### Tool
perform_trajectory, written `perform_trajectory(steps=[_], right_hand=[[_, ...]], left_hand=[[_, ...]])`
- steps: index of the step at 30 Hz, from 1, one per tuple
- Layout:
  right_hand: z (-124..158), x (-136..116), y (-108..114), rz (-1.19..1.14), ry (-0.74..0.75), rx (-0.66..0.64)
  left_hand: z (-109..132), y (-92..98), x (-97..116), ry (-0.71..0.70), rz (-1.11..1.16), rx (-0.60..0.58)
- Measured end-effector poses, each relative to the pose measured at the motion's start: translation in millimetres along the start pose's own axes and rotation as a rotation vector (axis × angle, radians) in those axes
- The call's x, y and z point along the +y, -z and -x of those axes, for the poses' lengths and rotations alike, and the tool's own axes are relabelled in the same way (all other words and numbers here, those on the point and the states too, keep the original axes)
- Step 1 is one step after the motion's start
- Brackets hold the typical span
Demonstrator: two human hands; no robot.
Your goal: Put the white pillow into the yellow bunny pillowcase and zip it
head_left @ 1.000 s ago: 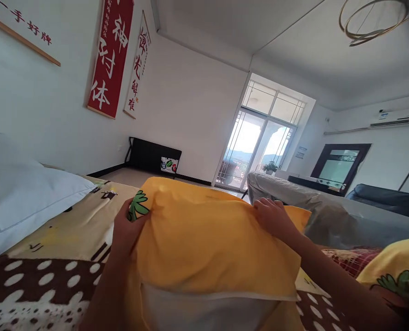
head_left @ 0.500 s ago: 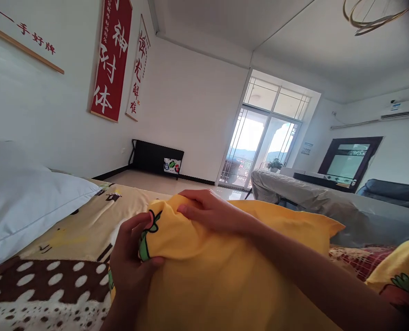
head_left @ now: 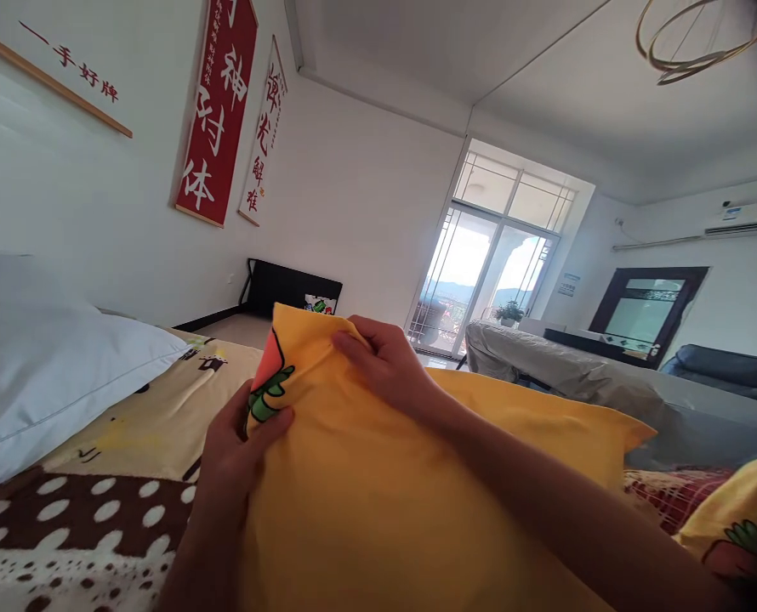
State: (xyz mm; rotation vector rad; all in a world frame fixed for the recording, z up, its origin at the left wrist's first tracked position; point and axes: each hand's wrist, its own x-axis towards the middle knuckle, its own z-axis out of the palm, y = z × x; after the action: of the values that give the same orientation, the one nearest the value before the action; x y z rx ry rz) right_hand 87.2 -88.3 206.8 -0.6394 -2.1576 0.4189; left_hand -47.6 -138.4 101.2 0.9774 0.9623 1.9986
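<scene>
The yellow pillow cover is lying directly in front of the person, filling the near middle of the scene, and both hands are grasping it by its far left part. The left hand is pinching the left edge, its thumb resting on the near face beside a green leaf print and its fingers going out of sight behind the cloth. The right hand is gripping the far edge, thumb on the near face, fingers curling over the top. Between these two holds the far left corner is standing up free, pointing away from the person; the left hand is sitting nearer to the person than the corner, the right hand just to its right. The right forearm is crossing above the cover from the near right, while the far edge is running from the raised corner rightward to another pointed corner, well apart from either hand. The near end is passing out of view, so which way the long axis is running cannot be told. A white pillow is lying to the left on patterned bedding.
</scene>
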Motion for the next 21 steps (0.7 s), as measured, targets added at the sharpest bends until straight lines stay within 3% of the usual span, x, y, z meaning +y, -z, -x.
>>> perform_trajectory(steps=[5,7,11,16,21], right_hand=[[-7,3,0,0.096,-0.024,-0.076],[-7,-1,-3,0.104,-0.035,-0.140],[-7,-8,-13,0.136,-0.051,-0.212],[-10,-4,-20,0.107,-0.006,-0.077],[-7,-4,-15,0.094,0.048,-0.157]], left_hand=[[0,-0.1,-12,-0.344,-0.354,0.380],[-2,-0.5,-16,-0.402,-0.425,0.450],[-5,3.9,-15,-0.380,-0.357,0.277],[-9,19.1,-8,-0.198,-0.063,-0.081],[-16,27.8,-9,-0.026,0.057,-0.135]])
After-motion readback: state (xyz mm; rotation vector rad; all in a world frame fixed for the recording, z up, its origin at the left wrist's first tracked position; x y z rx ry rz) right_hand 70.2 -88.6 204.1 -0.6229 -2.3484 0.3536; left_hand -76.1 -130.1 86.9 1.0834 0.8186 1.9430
